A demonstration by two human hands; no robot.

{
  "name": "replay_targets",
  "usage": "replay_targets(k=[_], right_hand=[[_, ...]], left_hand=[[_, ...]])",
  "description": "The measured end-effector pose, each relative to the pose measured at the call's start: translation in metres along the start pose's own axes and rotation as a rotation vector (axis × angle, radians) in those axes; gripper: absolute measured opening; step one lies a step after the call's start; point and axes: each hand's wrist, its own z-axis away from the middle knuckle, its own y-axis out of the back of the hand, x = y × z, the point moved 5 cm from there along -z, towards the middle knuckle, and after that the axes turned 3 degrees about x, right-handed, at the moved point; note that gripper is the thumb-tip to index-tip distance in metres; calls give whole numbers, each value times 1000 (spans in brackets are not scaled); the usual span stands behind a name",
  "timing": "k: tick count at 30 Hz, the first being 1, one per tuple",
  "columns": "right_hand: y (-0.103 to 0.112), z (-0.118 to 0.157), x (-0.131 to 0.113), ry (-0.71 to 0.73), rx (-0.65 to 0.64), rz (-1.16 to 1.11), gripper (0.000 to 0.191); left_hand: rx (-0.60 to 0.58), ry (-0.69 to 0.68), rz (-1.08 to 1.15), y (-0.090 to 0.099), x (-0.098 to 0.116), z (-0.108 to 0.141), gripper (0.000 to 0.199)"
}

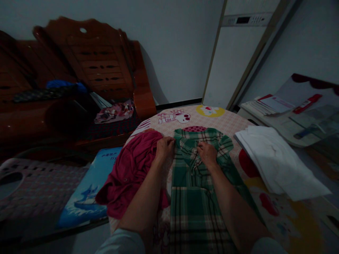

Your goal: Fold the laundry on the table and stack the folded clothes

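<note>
A green plaid shirt (197,197) lies spread flat on a round table with a pink patterned cloth (174,121). My left hand (164,147) grips the shirt's left shoulder edge, beside a crumpled magenta garment (131,169). My right hand (207,153) pinches the fabric near the shirt's collar and placket. Both forearms reach over the shirt's lower part.
A folded white cloth (275,160) lies at the table's right. Papers and a tray (293,116) sit further right. A dark wooden bench (79,81) with clothes stands at the left, a pale plastic basket (31,187) and a blue cushion (90,190) below it.
</note>
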Motion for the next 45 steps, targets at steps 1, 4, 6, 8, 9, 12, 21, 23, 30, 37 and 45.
replay_targets(k=[1,4,6,8,9,12,21,23,30,37,45], right_hand=[[1,0,1,-12,6,8,19],[3,-1,3,-33,-5,46,21],[2,0,1,-20,-37,88,20],[1,0,-2,-7,-62,128,22],[1,1,-2,-6,-69,140,22],[-1,0,-2,-13,-81,136,18],[-3,-8,14,-5,-20,-96,32],[-3,-9,14,-17,-21,-93,32],[-2,-7,10,-21,-27,-74,28],[2,-6,10,-44,-52,-100,29],[1,2,-5,48,-113,146,32]], left_hand=[[5,-6,10,-1,-1,0,27],[1,-26,2,-5,-4,-2,27],[-5,-28,-13,-4,-5,-2,27],[-3,-19,-1,-2,-3,-3,27],[-6,-18,24,-1,-2,-3,27],[-96,-51,175,-4,11,-1,26],[-547,-562,73,-56,69,44,27],[-565,-608,-61,-65,69,51,31],[-512,-597,-195,-74,65,53,39],[-424,-437,-32,-71,53,42,36],[-376,18,505,-64,24,21,27]])
